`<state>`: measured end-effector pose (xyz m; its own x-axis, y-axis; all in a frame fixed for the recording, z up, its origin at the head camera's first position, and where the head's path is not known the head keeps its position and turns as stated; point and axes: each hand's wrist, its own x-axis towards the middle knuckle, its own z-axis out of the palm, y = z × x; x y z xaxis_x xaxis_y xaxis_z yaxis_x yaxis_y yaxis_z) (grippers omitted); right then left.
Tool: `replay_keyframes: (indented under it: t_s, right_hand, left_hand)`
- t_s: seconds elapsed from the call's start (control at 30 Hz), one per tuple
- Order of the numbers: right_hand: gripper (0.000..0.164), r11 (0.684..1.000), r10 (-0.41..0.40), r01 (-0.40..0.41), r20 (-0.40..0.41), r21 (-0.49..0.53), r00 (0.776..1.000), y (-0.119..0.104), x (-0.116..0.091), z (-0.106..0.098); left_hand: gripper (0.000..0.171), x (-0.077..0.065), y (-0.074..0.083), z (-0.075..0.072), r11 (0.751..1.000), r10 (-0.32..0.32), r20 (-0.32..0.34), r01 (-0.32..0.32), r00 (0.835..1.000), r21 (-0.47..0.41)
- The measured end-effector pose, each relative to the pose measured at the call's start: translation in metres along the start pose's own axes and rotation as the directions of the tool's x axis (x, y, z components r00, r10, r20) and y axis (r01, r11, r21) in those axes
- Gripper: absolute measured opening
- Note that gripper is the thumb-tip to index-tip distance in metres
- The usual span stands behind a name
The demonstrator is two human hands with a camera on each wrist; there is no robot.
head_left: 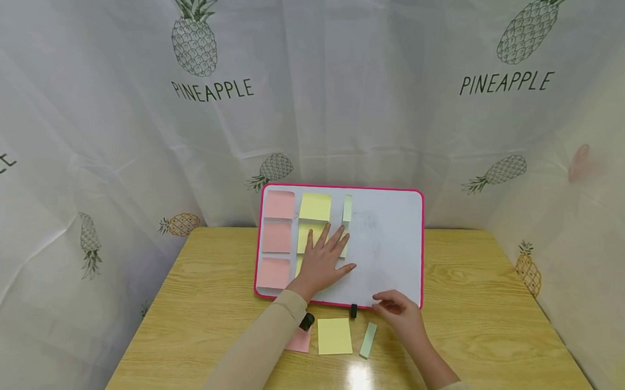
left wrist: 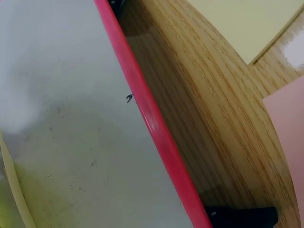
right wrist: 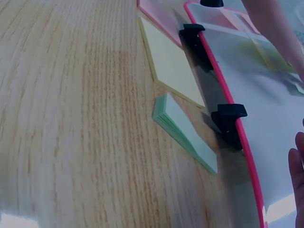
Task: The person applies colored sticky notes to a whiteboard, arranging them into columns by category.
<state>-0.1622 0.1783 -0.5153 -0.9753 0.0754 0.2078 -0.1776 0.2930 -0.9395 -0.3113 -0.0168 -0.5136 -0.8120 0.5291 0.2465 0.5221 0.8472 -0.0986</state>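
A white board [head_left: 384, 240] with a pink frame leans up at the back of the table. My left hand [head_left: 322, 263] lies spread over it, fingers straight, across the yellow and green sticky notes. Pink sticky notes [head_left: 277, 238] run down the board's left side, with a yellow sticky note [head_left: 315, 206] at the top of the middle column. A narrow green sticky note [head_left: 347, 208] is right of that; the lower ones are partly hidden by my hand. My right hand [head_left: 400, 311] hovers by the board's lower right edge, fingers bent loosely, nothing visible in them.
In front of the board lie a yellow note pad [head_left: 334, 336], a narrow green pad [right wrist: 183, 133] and a pink pad [head_left: 298, 340] partly behind my left sleeve. Black clips [right wrist: 230, 124] hold up the board's lower edge. A pineapple-print curtain [head_left: 350, 91] hangs behind the table.
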Motion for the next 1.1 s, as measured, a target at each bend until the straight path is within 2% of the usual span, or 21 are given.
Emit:
replay_keyframes:
  t_s: [0.27,0.37,0.5,0.6,0.73,0.9,1.1]
  right_hand:
    - [0.019,0.999,-0.016,0.017,-0.025,0.04,1.0,0.036,0.0,0.002]
    - [0.017,0.999,-0.029,0.03,-0.019,0.041,0.999,0.026,-0.003,0.001]
    - [0.019,0.999,-0.036,0.036,-0.001,0.028,0.999,0.024,-0.005,0.001]
    - [0.022,0.998,-0.046,0.046,0.017,0.049,0.999,0.039,-0.003,0.001]
    - [0.025,0.996,-0.062,0.059,0.041,0.065,0.997,0.044,-0.004,0.0]
    - [0.027,0.995,-0.084,0.082,0.036,0.063,0.996,0.048,-0.005,-0.002]
    - [0.025,0.993,-0.094,0.093,0.019,0.068,0.995,0.052,-0.008,-0.004]
  left_hand:
    - [0.082,0.0,0.003,-0.004,1.0,0.025,0.0,-0.025,1.0,-0.014]
    - [0.082,0.0,0.005,-0.007,0.998,0.038,0.016,-0.037,0.999,-0.045]
    - [0.08,0.0,0.008,-0.011,0.989,0.068,0.021,-0.064,0.998,-0.136]
    - [0.078,-0.003,0.01,-0.01,0.981,0.079,0.002,-0.078,0.997,-0.179]
    - [0.077,-0.011,0.013,-0.007,0.973,0.072,-0.025,-0.076,0.997,-0.216]
    - [0.07,-0.025,0.017,-0.008,0.95,0.049,-0.075,-0.069,0.996,-0.305]
    - [0.06,-0.045,0.022,-0.009,0.894,0.013,-0.099,-0.056,0.995,-0.445]
